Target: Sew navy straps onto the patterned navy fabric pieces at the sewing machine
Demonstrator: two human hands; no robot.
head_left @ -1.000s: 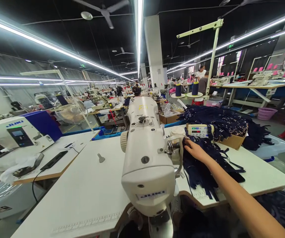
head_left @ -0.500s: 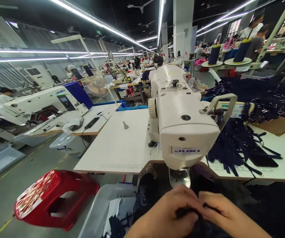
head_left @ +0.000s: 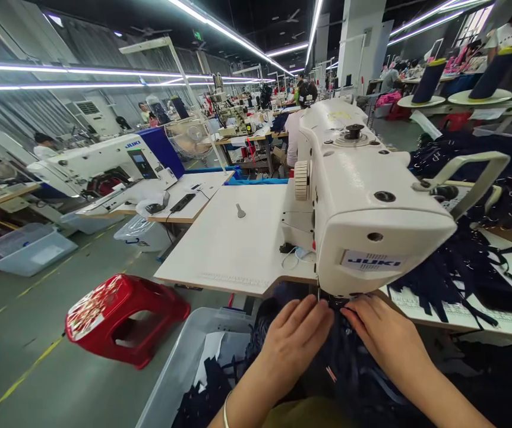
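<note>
Both hands are close together under the head of a white JUKI sewing machine (head_left: 389, 238). My left hand (head_left: 292, 336) has its fingers pressed together on dark navy fabric (head_left: 349, 362) left of the needle area. On the right side of it, my right hand (head_left: 383, 330) pinches the same fabric with thumb and fingers. The cloth hangs in a bunch below the hands, toward my lap. The machine's head and my fingers hide the needle and the fabric's edge.
A red stool (head_left: 126, 321) stands on the floor at left, beside a clear plastic bin (head_left: 176, 362) of dark pieces. Navy straps (head_left: 443, 273) and a black phone (head_left: 505, 297) lie on the table at right. A small grey metal piece (head_left: 240, 211) lies left of the machine.
My hands have moved forward from in front of the machine to beneath its head, and lie a little farther apart. The view has shifted, bringing the machine closer and rightward.
</note>
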